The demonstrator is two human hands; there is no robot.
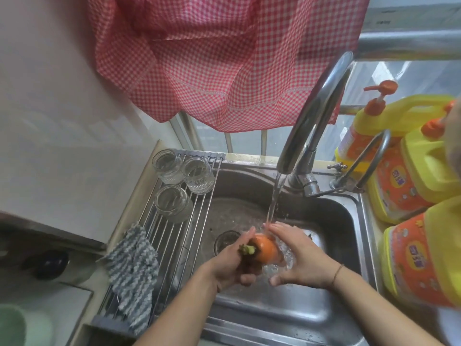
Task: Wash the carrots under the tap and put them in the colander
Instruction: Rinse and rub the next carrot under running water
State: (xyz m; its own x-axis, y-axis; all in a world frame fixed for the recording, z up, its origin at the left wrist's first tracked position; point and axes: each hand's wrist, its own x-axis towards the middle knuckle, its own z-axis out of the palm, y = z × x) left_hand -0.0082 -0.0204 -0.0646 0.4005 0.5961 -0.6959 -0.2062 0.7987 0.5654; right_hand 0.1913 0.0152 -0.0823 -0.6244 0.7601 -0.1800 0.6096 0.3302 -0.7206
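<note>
2 hands meet over the sink (331, 308) in your head view, with 1 carrot (265, 248) between them under the stream from the tap (316, 116). Your left hand (232, 263) grips the carrot near its green stub, fingers curled round it from the left. Your right hand (301, 255) lies flat against the carrot's right side, fingers straight and fairly wide, and water splashes over them. The carrot is held above the sink bottom, near the drain (225, 239), and its orange tip points up toward the stream.

Left of the sink, a rack (174, 236) of metal rods carries 3 jars (197, 174), all upright and close together at its far end. 1 grey striped cloth (132, 273) is draped over the rack's near end. On the right rim stand 3 yellow bottles (419, 260) with orange labels, 2 of them with orange pumps, just beside a thin second tap (366, 158). Above, 1 red checked curtain (224, 58) hangs in front of the window bars.
</note>
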